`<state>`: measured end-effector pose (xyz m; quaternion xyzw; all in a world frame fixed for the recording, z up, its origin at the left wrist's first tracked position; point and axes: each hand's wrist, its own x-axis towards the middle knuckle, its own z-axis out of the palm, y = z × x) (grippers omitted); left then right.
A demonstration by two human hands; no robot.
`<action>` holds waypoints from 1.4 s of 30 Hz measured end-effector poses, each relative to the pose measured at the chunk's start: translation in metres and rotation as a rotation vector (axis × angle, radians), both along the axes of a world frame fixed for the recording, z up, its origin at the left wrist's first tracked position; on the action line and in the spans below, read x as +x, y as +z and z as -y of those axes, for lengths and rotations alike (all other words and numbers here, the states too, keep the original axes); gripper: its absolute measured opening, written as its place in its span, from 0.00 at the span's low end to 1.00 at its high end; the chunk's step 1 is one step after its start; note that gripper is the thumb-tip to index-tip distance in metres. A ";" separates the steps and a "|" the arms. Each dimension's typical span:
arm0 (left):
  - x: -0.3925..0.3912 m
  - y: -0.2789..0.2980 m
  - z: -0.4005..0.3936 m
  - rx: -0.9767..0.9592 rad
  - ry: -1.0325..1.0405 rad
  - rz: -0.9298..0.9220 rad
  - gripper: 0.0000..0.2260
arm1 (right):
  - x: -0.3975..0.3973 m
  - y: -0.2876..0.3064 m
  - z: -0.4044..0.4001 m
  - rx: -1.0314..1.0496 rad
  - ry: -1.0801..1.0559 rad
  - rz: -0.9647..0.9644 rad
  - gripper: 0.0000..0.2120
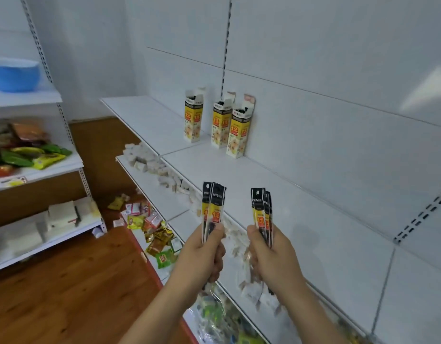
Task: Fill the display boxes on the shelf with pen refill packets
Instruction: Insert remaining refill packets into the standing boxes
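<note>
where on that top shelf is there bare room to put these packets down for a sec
Bare white shelf runs from the three display boxes toward both hands, and more lies left of the leftmost box. The shelf below is crowded along its edge with small white packs.

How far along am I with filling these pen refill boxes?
Done: three display boxes stand open on the top shelf, with dark packet tops showing in at least two. In hand: your left hand grips one bunch of refill packets and your right hand grips another bunch, both short of the boxes. Left: slot both bunches in. How full the boxes are can't be judged.
</note>
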<state>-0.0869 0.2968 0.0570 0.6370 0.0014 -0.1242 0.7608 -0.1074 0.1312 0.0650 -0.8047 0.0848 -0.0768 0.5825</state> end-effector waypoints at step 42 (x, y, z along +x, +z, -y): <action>0.502 -0.037 -0.069 0.900 -0.556 0.569 0.11 | 0.420 -0.030 -0.111 -0.567 -0.547 -0.513 0.17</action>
